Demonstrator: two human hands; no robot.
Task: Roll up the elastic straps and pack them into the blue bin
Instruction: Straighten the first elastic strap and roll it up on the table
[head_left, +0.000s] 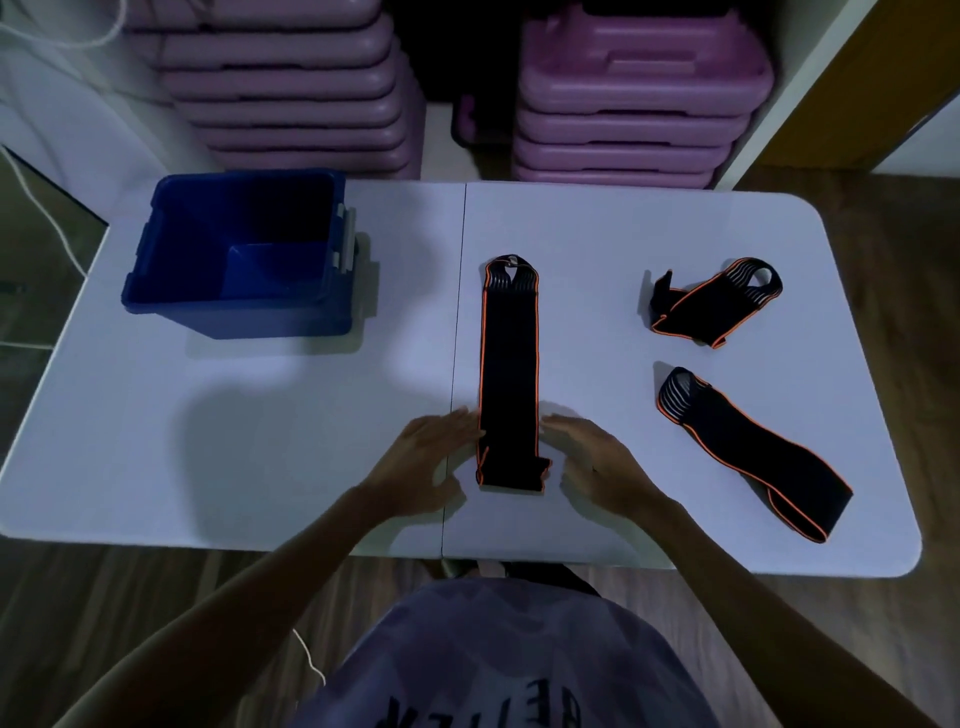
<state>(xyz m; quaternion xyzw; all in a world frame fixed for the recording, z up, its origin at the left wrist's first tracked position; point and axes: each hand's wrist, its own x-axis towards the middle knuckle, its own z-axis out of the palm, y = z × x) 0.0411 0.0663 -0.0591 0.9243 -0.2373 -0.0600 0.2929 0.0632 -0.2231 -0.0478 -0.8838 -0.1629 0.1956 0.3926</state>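
Note:
A black elastic strap with orange edging (510, 374) lies flat and straight on the white table, its near end toward me. My left hand (423, 465) rests flat just left of that near end, fingers apart, its fingertips touching the strap's edge. My right hand (597, 460) lies flat just right of the same end, fingers apart. Neither hand holds the strap. A second strap (719, 301) lies loosely folded at the far right. A third strap (753, 452) stretches diagonally at the near right. The blue bin (156, 249) stands at the far left, nothing visible inside.
The white folding table (260, 441) has a seam down its middle and rounded corners. Stacks of purple plastic cases (639, 88) stand on the floor behind the table. A white cable (47, 218) hangs at the left. Wooden floor surrounds the table.

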